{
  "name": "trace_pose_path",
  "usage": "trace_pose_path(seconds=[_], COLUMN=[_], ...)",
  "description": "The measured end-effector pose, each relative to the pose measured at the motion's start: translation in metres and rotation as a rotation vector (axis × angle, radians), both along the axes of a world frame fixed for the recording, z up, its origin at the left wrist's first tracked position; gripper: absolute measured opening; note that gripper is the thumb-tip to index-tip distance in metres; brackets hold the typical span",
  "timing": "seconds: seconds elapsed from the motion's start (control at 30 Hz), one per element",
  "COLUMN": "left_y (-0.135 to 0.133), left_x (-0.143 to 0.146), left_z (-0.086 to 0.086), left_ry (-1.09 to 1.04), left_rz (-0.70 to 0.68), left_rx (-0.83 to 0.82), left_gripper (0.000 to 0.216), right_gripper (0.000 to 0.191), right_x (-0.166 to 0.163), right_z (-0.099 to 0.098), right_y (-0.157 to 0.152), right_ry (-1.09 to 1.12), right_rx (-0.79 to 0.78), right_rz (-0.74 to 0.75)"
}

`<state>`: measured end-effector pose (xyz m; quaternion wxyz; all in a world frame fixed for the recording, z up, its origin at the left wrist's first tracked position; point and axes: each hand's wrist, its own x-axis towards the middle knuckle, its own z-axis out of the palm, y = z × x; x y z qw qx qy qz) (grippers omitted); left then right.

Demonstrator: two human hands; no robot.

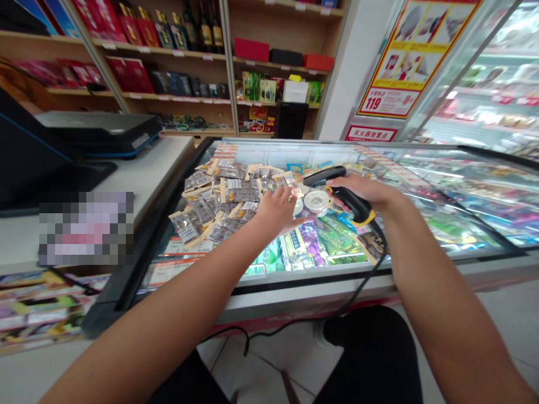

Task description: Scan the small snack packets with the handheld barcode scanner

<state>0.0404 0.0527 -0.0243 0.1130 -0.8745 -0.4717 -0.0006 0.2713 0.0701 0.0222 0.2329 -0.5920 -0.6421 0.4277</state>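
Observation:
In the head view, my right hand (357, 188) is wrapped round a black and yellow barcode scanner (356, 205), whose head points left above the glass freezer top. My left hand (275, 213) hovers over the glass or rests on it, I cannot tell which, with fingers spread and thumb apart. Left of it lie several small clear packets (240, 189) with dark contents and tan ends, heaped over one another. A round tub with a white lid (316, 200) sits between my hands, and a second one is partly hidden behind my left hand.
The scanner's black cable (366, 280) hangs over the freezer's front edge (303, 294). Colourful bags (341, 238) show near the front. A counter (162, 163) on the left carries a scale (105, 132) and a blurred-out item (86, 227). Stocked shelves (177, 53) stand behind.

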Motion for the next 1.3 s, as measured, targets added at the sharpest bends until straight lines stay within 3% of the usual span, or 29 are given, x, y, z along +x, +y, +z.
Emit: trace_pose_path(seconds=[0.27,0.43,0.5,0.7,0.83,0.93,1.07,1.17,1.3], left_y=[0.004,0.012,0.019,0.033,0.029,0.020,0.004,-0.005,-0.009], left_x=[-0.002,-0.003,-0.004,-0.010,-0.015,-0.015,-0.006,0.004,0.009], left_z=[0.000,-0.002,-0.004,-0.004,0.003,0.006,0.004,0.001,-0.004], left_ry=[0.000,-0.008,-0.022,-0.045,-0.074,-0.074,-0.071,-0.046,-0.059], left_rz=[0.053,0.138,0.139,0.190,0.238,0.169,-0.111,-0.310,-0.301], left_rx=[-0.040,0.038,0.081,0.137,0.185,0.207,0.127,0.006,0.040], left_gripper=[0.084,0.083,0.082,0.082,0.073,0.056,0.049,0.052,0.070], right_gripper=[0.043,0.033,0.034,0.039,0.036,0.028,0.023,0.024,0.027], right_x=[-0.003,0.005,0.012,0.023,0.012,-0.003,-0.014,-0.010,-0.005], right_z=[0.004,0.002,-0.002,-0.010,-0.014,-0.016,-0.013,-0.007,0.002], right_y=[-0.004,0.004,0.010,0.021,0.020,0.015,0.011,0.009,0.002], right_ry=[-0.029,-0.088,-0.182,-0.444,-0.259,0.051,0.383,0.444,0.377], right_rx=[0.015,0.095,0.103,0.131,0.081,0.058,0.088,0.103,-0.013], right_rz=[0.021,-0.240,-0.270,-0.195,-0.073,-0.001,-0.034,-0.107,-0.063])
